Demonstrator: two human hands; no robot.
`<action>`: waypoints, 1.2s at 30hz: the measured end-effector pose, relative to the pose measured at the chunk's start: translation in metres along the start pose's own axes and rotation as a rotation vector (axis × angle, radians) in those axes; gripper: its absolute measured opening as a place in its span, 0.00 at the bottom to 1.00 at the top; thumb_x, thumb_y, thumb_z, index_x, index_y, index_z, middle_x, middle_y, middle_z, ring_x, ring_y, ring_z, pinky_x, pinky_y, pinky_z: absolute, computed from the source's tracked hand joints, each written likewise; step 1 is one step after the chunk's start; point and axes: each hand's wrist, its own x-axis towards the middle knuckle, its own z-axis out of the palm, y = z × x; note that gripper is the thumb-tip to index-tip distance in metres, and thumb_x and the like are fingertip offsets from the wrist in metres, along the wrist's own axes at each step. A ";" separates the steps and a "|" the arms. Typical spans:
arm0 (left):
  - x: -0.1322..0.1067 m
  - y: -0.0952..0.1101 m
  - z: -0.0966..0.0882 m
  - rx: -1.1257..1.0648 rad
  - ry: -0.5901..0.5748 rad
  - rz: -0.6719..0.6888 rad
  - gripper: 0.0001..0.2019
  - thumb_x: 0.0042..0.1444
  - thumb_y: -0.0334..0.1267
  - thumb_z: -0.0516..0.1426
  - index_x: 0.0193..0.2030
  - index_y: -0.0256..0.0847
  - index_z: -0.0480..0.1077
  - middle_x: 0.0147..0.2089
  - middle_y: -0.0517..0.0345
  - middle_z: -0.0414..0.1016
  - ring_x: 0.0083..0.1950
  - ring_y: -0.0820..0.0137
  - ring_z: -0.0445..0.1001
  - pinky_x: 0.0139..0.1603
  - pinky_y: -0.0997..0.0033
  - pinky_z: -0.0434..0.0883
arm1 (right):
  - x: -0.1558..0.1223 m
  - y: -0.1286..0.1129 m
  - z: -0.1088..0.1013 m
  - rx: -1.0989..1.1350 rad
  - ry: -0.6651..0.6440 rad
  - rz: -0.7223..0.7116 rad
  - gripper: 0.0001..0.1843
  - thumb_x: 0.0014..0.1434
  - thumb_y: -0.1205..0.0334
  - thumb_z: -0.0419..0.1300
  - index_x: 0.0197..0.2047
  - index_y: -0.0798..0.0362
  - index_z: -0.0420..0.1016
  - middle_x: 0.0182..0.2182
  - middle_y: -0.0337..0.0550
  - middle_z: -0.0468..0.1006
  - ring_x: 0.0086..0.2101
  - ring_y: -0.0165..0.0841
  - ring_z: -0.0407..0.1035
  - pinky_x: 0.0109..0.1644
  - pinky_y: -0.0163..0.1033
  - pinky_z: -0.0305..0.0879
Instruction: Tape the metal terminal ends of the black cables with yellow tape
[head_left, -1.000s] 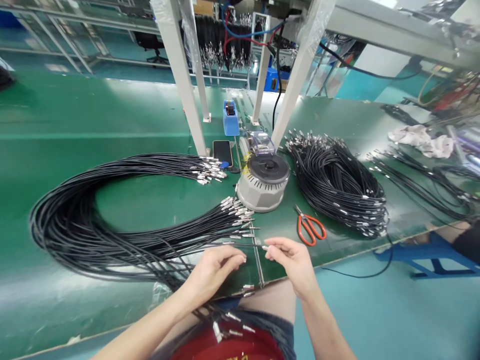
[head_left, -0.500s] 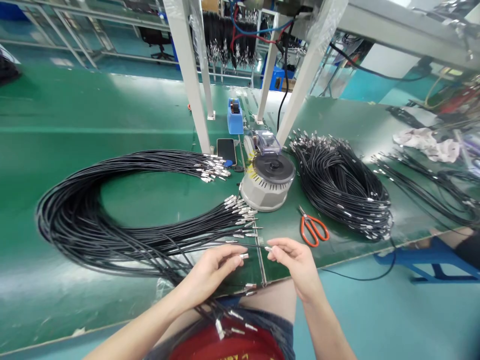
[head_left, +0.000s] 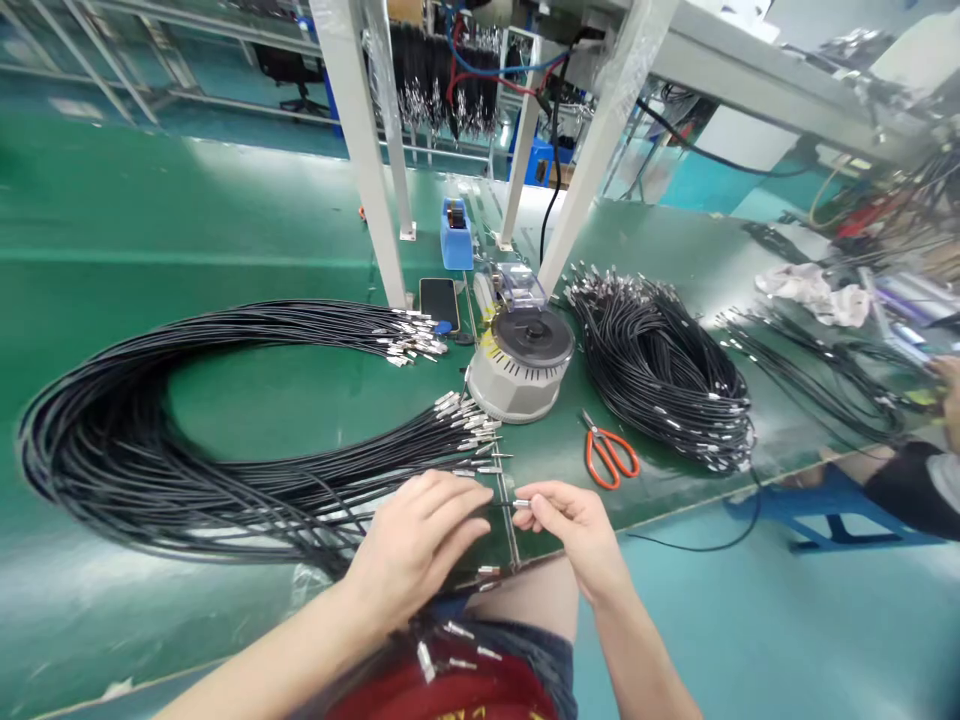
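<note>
Between the fingertips of my right hand [head_left: 564, 522] is the silver metal end of a black cable [head_left: 504, 503]. My left hand [head_left: 427, 535] is closed on the same cable a short way to the left, back of the hand up, so its fingertips are partly hidden. Behind and left of it a thick bundle of black cables [head_left: 247, 470] curves round in a U on the green bench. Both sets of its silver ends point right. A few more cable ends [head_left: 457, 645] hang over my lap.
A grey round tape dispenser [head_left: 521, 375] stands ahead of my hands. Orange-handled scissors [head_left: 609, 455] lie to its right, before a coiled cable pile [head_left: 667, 380]. A phone [head_left: 439, 303] and a blue tape holder [head_left: 456, 240] sit farther back. Another person's hand [head_left: 949, 390] shows at far right.
My left hand has turned more palm-down over the cable, and the metal end seen at its fingertips is now hidden. The view has shifted slightly. Another person's hand has appeared at far right.
</note>
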 end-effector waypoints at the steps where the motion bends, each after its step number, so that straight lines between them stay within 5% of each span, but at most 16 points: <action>1: 0.002 -0.004 0.001 -0.027 -0.020 -0.035 0.11 0.65 0.36 0.54 0.52 0.41 0.73 0.44 0.51 0.78 0.44 0.65 0.74 0.46 0.65 0.72 | 0.000 -0.001 0.001 0.009 -0.008 0.007 0.13 0.58 0.54 0.64 0.40 0.54 0.81 0.27 0.46 0.83 0.30 0.33 0.74 0.37 0.36 0.66; 6: 0.001 -0.011 0.016 -0.257 -0.126 -0.166 0.11 0.66 0.38 0.54 0.50 0.41 0.75 0.35 0.56 0.76 0.36 0.70 0.73 0.38 0.73 0.69 | -0.003 -0.004 0.010 0.023 -0.074 0.042 0.13 0.58 0.55 0.64 0.42 0.54 0.79 0.25 0.43 0.82 0.28 0.31 0.72 0.36 0.36 0.66; 12: 0.010 0.005 0.017 -0.390 -0.186 -0.365 0.12 0.65 0.38 0.54 0.34 0.39 0.76 0.29 0.59 0.73 0.31 0.73 0.69 0.34 0.75 0.64 | -0.004 -0.003 0.020 -0.011 -0.097 -0.010 0.10 0.61 0.58 0.61 0.43 0.54 0.76 0.21 0.35 0.75 0.25 0.28 0.66 0.36 0.34 0.63; 16: 0.011 0.008 0.011 -0.423 -0.205 -0.523 0.11 0.63 0.39 0.54 0.33 0.37 0.73 0.28 0.60 0.71 0.29 0.72 0.66 0.29 0.76 0.62 | -0.003 -0.004 0.023 -0.116 -0.070 -0.068 0.09 0.63 0.59 0.58 0.44 0.52 0.74 0.22 0.34 0.75 0.26 0.28 0.66 0.38 0.34 0.62; 20: 0.010 0.003 0.003 -0.463 -0.187 -0.471 0.12 0.64 0.42 0.54 0.39 0.40 0.76 0.32 0.59 0.75 0.32 0.71 0.69 0.35 0.75 0.65 | 0.002 -0.013 0.025 -0.231 -0.142 -0.091 0.10 0.63 0.58 0.58 0.46 0.52 0.74 0.24 0.36 0.78 0.29 0.30 0.70 0.40 0.36 0.65; 22: 0.008 -0.003 -0.005 -0.473 -0.145 -0.475 0.12 0.64 0.43 0.54 0.37 0.41 0.76 0.34 0.58 0.76 0.35 0.70 0.71 0.38 0.74 0.66 | 0.010 -0.021 0.021 -0.259 -0.062 -0.126 0.11 0.61 0.57 0.60 0.45 0.52 0.76 0.27 0.39 0.80 0.29 0.32 0.71 0.39 0.36 0.66; 26: -0.003 -0.015 -0.020 -0.533 -0.097 -0.588 0.14 0.66 0.45 0.51 0.42 0.40 0.74 0.35 0.57 0.75 0.34 0.71 0.71 0.37 0.74 0.67 | 0.037 -0.042 0.004 -0.224 0.431 -0.331 0.12 0.59 0.53 0.62 0.39 0.53 0.78 0.35 0.43 0.81 0.32 0.33 0.72 0.41 0.38 0.67; 28: -0.009 -0.017 -0.023 -0.569 -0.098 -0.594 0.14 0.67 0.45 0.50 0.45 0.41 0.72 0.37 0.56 0.75 0.34 0.71 0.71 0.38 0.74 0.67 | 0.051 -0.050 0.003 -0.184 0.568 -0.424 0.11 0.57 0.55 0.63 0.39 0.53 0.79 0.35 0.44 0.81 0.34 0.33 0.72 0.41 0.38 0.67; 33: -0.015 -0.012 -0.026 -0.608 -0.088 -0.578 0.13 0.66 0.45 0.50 0.45 0.41 0.72 0.39 0.56 0.76 0.38 0.69 0.71 0.40 0.74 0.68 | 0.076 -0.059 0.032 0.040 0.351 -0.282 0.16 0.54 0.56 0.65 0.43 0.56 0.79 0.37 0.49 0.83 0.29 0.33 0.75 0.27 0.33 0.64; 36: -0.016 -0.011 -0.028 -0.564 -0.030 -0.581 0.13 0.64 0.46 0.54 0.40 0.41 0.74 0.37 0.56 0.75 0.39 0.68 0.71 0.40 0.75 0.68 | 0.087 -0.060 0.047 0.217 0.342 -0.208 0.17 0.52 0.56 0.67 0.42 0.58 0.79 0.38 0.51 0.83 0.30 0.34 0.77 0.25 0.31 0.65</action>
